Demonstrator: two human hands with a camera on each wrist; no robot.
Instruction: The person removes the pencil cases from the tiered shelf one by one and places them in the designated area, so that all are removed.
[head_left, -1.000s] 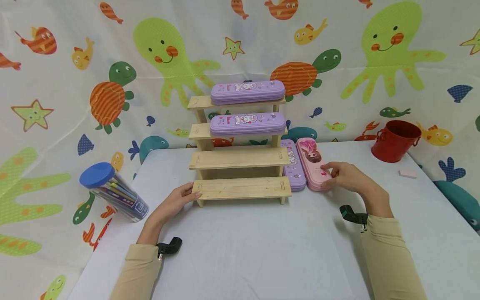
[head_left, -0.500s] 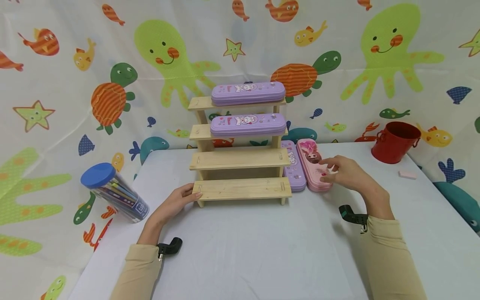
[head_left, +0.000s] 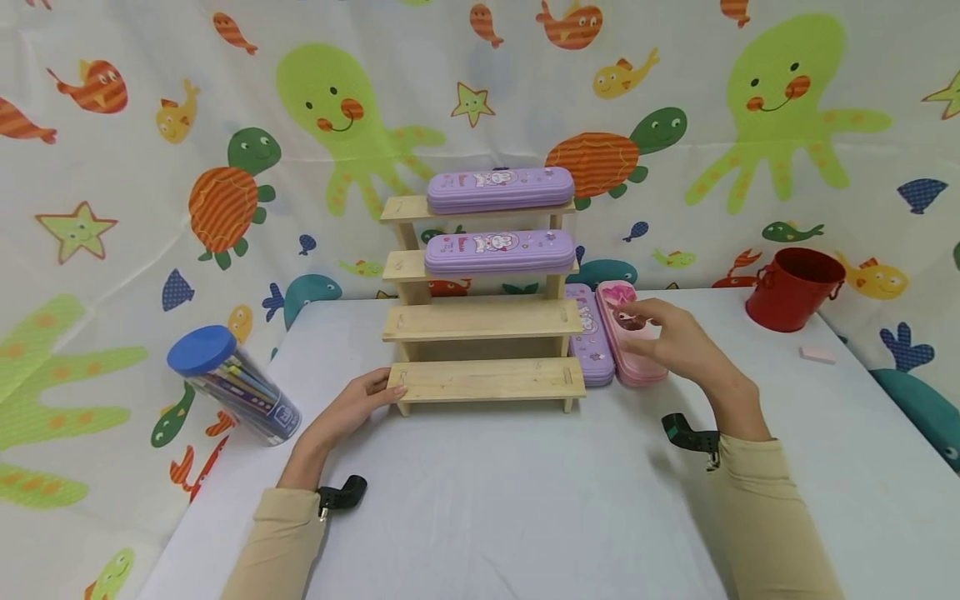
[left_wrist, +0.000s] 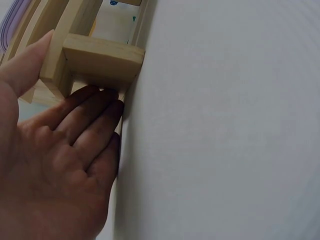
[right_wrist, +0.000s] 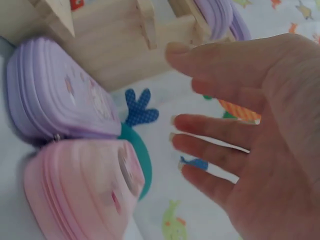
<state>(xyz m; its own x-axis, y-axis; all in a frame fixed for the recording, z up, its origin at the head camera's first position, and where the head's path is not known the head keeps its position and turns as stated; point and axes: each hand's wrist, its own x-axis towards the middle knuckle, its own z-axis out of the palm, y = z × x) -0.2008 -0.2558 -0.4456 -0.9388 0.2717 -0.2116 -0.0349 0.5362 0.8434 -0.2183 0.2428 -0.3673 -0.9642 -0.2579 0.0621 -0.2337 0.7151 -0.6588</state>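
A four-step wooden display shelf [head_left: 487, 379] stands on the table. My left hand [head_left: 360, 408] holds the left end of its lowest step, thumb on the top edge and fingers beside the leg [left_wrist: 100, 57] below. Purple pencil cases lie on the top step [head_left: 498, 190] and the second step [head_left: 498, 252]. Beside the shelf's right side, another purple pencil case [head_left: 596, 354] and a pink pencil case [head_left: 641, 372] lie side by side. Over the pink one hovers my right hand [head_left: 682, 342], thumb and fingers spread apart; its palm [right_wrist: 280, 165] holds nothing in the right wrist view.
A clear tub of pencils with a blue lid [head_left: 236, 383] leans at the left. At the back right stands a red bucket [head_left: 793, 292], with a small pink block [head_left: 816, 355] near it. A curtain with sea animals [head_left: 480, 67] hangs behind the table.
My right hand has let go of the pink pencil case's near right edge, spread its fingers and moved up and left over it. The left hand stays at the shelf.
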